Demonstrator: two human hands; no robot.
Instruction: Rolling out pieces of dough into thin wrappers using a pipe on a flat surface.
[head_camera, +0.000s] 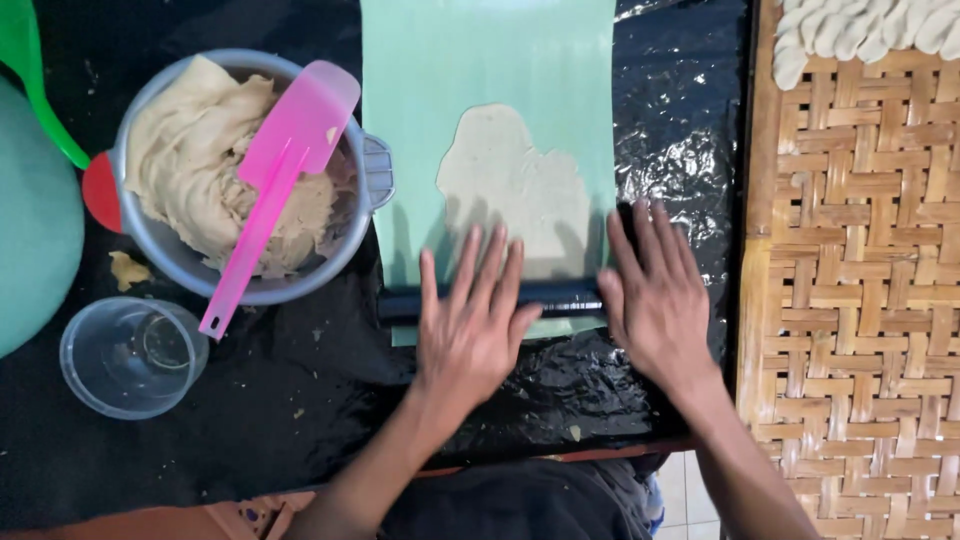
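A thin flattened sheet of beige dough (512, 190) lies on a pale green banana leaf (480, 70). Across the leaf's near end lies a black cylindrical roller (560, 296). My left hand (470, 320) presses flat on the roller's middle with its fingers spread. My right hand (655, 295) presses flat on the roller's right end, fingers stretched forward. Both palms rest on top of the roller; neither hand grips it.
A metal bowl (370, 170) of beige dough (190, 150) with a pink spatula (275, 170) stands at the left. A clear plastic cup (130, 355) sits below it. Black plastic sheeting (300, 400) covers the table. A woven bamboo tray (860, 300) at the right holds pale dough pieces (860, 30).
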